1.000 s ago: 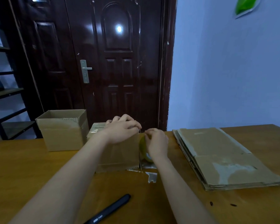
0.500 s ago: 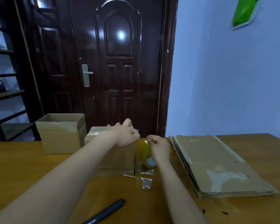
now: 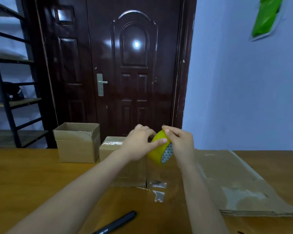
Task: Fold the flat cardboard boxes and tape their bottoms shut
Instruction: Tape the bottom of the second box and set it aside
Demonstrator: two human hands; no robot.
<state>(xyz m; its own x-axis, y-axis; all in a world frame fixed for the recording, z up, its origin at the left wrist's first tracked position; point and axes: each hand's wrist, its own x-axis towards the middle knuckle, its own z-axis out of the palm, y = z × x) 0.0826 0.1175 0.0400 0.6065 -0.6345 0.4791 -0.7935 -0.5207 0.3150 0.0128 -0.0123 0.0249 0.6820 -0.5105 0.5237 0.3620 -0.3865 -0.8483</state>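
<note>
The left hand (image 3: 139,143) and forearm cover much of the taped box (image 3: 112,146), and its fingertips are motion-blurred. At 6 o'clock, the black pen (image 3: 118,222) is cut off by the bottom edge. At 9 o'clock, the shelf rack (image 3: 10,81) runs past the left edge.

Table (image 3: 32,174): open box (image 3: 77,143) at back left; taped box (image 3: 123,162) just right of it, slightly nearer. Tape roll (image 3: 159,149) held above taped box's right edge. Flat cardboard stack (image 3: 240,184) at right. Pen (image 3: 118,222) at front centre. Door (image 3: 134,65) behind table.
</note>
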